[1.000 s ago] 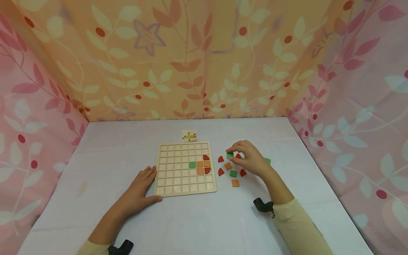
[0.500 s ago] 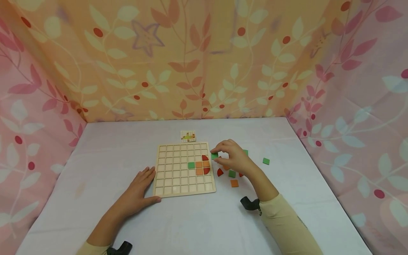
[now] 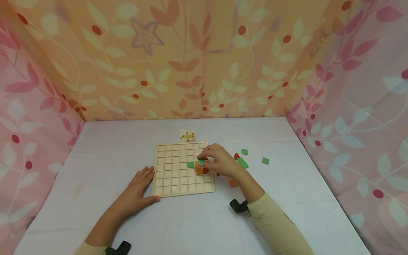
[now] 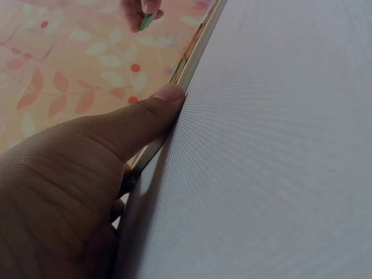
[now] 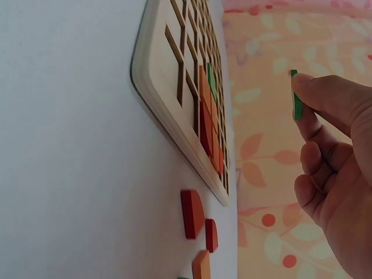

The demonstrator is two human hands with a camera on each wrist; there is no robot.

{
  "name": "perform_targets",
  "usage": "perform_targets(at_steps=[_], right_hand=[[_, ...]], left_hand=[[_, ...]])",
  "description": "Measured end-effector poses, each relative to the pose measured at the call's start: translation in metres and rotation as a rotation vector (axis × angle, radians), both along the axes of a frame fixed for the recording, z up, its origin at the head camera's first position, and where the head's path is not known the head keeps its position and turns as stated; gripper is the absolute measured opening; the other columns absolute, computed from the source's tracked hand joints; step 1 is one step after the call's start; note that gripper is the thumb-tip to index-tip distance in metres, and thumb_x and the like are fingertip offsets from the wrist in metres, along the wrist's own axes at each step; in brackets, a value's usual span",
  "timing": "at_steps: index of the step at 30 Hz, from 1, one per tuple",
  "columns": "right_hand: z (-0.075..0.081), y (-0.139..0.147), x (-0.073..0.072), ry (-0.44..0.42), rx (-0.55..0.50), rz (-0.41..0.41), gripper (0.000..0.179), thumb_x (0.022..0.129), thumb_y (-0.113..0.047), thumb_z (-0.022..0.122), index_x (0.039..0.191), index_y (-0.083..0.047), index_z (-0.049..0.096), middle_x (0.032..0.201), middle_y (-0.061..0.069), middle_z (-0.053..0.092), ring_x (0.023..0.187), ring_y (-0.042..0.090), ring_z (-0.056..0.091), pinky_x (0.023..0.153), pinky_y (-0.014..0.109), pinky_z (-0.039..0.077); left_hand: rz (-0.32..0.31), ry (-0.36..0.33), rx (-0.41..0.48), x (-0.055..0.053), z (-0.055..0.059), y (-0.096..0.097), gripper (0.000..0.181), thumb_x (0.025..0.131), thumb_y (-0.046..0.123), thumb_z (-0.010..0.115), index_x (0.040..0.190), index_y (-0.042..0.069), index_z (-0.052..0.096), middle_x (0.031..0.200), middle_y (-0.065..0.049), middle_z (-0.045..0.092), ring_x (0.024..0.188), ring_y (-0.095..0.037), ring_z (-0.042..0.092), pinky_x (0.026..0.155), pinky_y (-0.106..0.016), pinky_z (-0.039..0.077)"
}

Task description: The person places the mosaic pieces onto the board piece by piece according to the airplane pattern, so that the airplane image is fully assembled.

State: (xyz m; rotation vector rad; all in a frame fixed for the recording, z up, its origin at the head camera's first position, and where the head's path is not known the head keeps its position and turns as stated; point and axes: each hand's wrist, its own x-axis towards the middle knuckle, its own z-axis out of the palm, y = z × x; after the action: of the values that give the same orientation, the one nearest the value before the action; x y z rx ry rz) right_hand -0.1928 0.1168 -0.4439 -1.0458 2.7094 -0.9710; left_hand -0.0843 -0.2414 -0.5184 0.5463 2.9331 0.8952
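Observation:
My right hand [image 3: 221, 161] pinches a green square tile [image 3: 201, 162] between thumb and fingertips. It hovers over the right part of a wooden grid board [image 3: 169, 177]; in the right wrist view the held green tile [image 5: 297, 99] is clear of the board's surface. Set in the board are a green square [image 3: 190, 164], orange squares [image 3: 199, 170] and red quarter-round pieces [image 3: 205, 170], partly covered by the right hand. At the board's left edge rests my left hand [image 3: 137, 189], fingers extended; its thumb [image 4: 145, 119] touches the board's side in the left wrist view.
Right of the board lie loose green tiles [image 3: 242, 162], a red quarter-round piece [image 3: 237, 156] and an orange square [image 3: 233, 183]; the right arm hides others. A small pattern card [image 3: 187, 135] lies behind the board. Patterned curtains [image 3: 204, 71] bound the white table.
My right hand has carried the green tile leftward from the loose pieces to above the board. The left hand stays at the board's left edge.

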Motion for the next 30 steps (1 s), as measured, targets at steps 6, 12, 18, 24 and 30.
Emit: perform_targets(at_steps=[6, 12, 18, 24, 30], right_hand=[[-0.006, -0.014, 0.0, 0.015, 0.019, 0.045, 0.026, 0.092, -0.02, 0.077, 0.117, -0.016, 0.078, 0.114, -0.007, 0.069, 0.116, 0.016, 0.054, 0.105, 0.041, 0.045], [-0.013, -0.027, -0.003, 0.013, 0.045, 0.083, 0.024, 0.092, -0.021, 0.077, 0.115, -0.018, 0.078, 0.112, -0.006, 0.071, 0.112, 0.016, 0.056, 0.105, 0.038, 0.045], [-0.022, -0.036, -0.003, -0.017, 0.087, 0.077, 0.025, 0.092, -0.025, 0.078, 0.116, -0.019, 0.079, 0.111, -0.008, 0.072, 0.106, 0.013, 0.056, 0.095, 0.033, 0.047], [-0.028, -0.039, -0.002, -0.028, 0.126, 0.071, 0.026, 0.093, -0.029, 0.077, 0.118, -0.021, 0.078, 0.111, -0.011, 0.07, 0.105, 0.01, 0.054, 0.094, 0.032, 0.045], [-0.033, -0.04, -0.003, -0.007, 0.139, 0.064, 0.024, 0.093, -0.029, 0.077, 0.116, -0.023, 0.079, 0.108, -0.013, 0.07, 0.102, 0.009, 0.052, 0.092, 0.031, 0.045]], left_hand=[[0.002, -0.03, 0.009, 0.0, 0.002, 0.0, 0.112, 0.079, 0.059, 0.081, 0.16, 0.001, 0.031, 0.17, -0.011, 0.025, 0.158, -0.036, 0.013, 0.13, -0.033, -0.001], [0.0, -0.053, 0.003, -0.001, 0.003, 0.002, 0.111, 0.079, 0.054, 0.084, 0.16, 0.0, 0.03, 0.169, -0.013, 0.025, 0.158, -0.036, 0.013, 0.131, -0.036, 0.0], [0.003, -0.041, 0.002, -0.001, 0.004, 0.003, 0.11, 0.079, 0.052, 0.084, 0.159, 0.0, 0.031, 0.169, -0.012, 0.025, 0.158, -0.036, 0.014, 0.13, -0.036, 0.001], [0.003, -0.051, -0.003, -0.001, 0.004, 0.002, 0.11, 0.079, 0.053, 0.085, 0.16, 0.001, 0.031, 0.169, -0.012, 0.025, 0.158, -0.035, 0.013, 0.13, -0.034, 0.0], [0.001, -0.045, -0.01, -0.001, 0.005, 0.002, 0.109, 0.079, 0.051, 0.085, 0.159, 0.0, 0.031, 0.169, -0.013, 0.026, 0.158, -0.036, 0.014, 0.131, -0.037, 0.002]])
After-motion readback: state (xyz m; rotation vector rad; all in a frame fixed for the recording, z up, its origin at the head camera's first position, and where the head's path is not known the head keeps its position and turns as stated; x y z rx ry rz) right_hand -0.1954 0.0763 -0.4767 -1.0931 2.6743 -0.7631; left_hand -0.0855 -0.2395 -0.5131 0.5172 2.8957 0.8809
